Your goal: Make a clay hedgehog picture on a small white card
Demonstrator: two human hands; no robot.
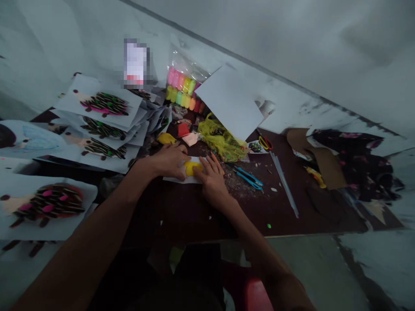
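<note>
A small white paper card [171,179] lies on the dark table in front of me, with a flattened yellow patch that looks like modelling clay [192,168] on it. My left hand [170,160] rests over the card's left side, its fingers apart and the thumb near the yellow patch. From the right, my right hand [212,181] touches the patch's edge with stretched fingertips. An orange stick-like tool [216,162] lies by its fingers, partly hidden. Above my left hand sit a yellow lump [166,138], a red lump [183,129] and a pale pink lump [191,138].
Hedgehog pictures on paper [106,123] are stacked at left. A bag of coloured clay packs [181,93], a yellow-green plastic bag [223,144] and a white sheet [230,101] stand behind. Rightward lie blue snips [249,178], scissors [266,142], clear sticks [284,183] and cardboard [327,166].
</note>
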